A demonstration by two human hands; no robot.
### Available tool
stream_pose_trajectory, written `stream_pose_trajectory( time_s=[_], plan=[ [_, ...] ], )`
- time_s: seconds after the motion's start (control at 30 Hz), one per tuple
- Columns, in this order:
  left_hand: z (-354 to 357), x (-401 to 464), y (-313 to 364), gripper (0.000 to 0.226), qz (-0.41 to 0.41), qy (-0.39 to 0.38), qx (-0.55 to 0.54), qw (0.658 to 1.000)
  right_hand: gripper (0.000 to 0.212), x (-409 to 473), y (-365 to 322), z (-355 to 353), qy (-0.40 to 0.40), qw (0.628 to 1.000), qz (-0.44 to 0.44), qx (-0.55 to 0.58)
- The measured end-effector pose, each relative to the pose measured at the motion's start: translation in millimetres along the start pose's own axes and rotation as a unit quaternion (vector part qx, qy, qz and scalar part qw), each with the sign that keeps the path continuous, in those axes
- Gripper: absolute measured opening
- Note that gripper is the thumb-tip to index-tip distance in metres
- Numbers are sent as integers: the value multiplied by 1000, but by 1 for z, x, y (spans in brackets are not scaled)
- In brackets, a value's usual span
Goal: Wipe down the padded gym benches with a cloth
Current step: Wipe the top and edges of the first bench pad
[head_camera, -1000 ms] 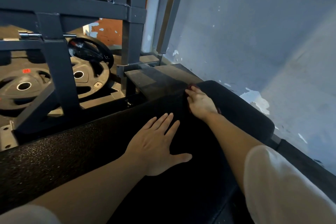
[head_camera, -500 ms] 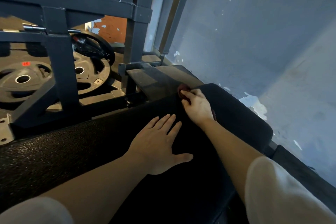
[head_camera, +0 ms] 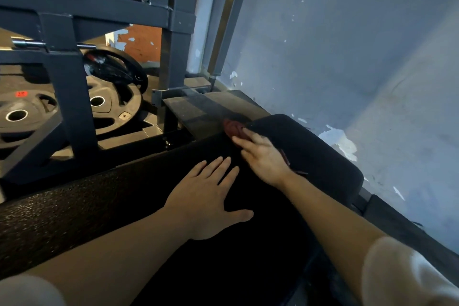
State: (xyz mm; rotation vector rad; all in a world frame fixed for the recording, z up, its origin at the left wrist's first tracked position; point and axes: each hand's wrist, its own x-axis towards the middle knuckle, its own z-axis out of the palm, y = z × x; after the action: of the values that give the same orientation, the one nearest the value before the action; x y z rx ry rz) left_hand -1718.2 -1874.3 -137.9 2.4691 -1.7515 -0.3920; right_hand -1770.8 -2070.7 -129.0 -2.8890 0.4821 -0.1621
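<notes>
A black padded bench (head_camera: 318, 154) fills the lower middle of the head view and ends near the wall. My right hand (head_camera: 264, 156) lies on the pad's far left corner with a dark red cloth (head_camera: 232, 127) under it. The cloth bunches out past the fingertips at the pad's edge, and a strip of it shows beside the wrist. My left hand (head_camera: 211, 197) rests flat on the pad, fingers spread, a little nearer to me and left of the right hand. It holds nothing.
A dark grey steel frame (head_camera: 72, 97) stands to the left with black weight plates (head_camera: 104, 104) lying behind it. A flat platform (head_camera: 201, 109) sits just beyond the pad's end. A blue-grey wall (head_camera: 347, 57) with chipped paint runs close along the right.
My right hand has pushed the cloth forward and left to the pad's far edge, so more of the cloth now shows beyond the fingers. The left hand has stayed in place.
</notes>
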Motion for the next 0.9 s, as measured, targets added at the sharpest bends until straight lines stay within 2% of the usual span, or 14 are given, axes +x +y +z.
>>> stream_pose_trajectory(
  time_s=[0.1,0.33,0.43,0.53,0.73,0.9],
  plan=[
    [-2,0,2,89,-3,0,3,1000,44,-6,-1,2,-17,1000,-9,18],
    [-11,37,20,87,-29,23,-30,999,44,34,30,-2,-12,997,71,34],
    [-4,55,23,86,-37,47,-11,998,45,48,43,-11,-13,993,118,10],
    [0,62,19,88,-37,39,4,999,45,65,50,-12,1,988,157,2],
    [-8,65,12,89,-6,10,8,1000,43,36,65,-10,-12,997,63,30],
    [-11,73,10,92,0,-11,20,1000,44,51,101,-22,8,985,173,4]
  ],
)
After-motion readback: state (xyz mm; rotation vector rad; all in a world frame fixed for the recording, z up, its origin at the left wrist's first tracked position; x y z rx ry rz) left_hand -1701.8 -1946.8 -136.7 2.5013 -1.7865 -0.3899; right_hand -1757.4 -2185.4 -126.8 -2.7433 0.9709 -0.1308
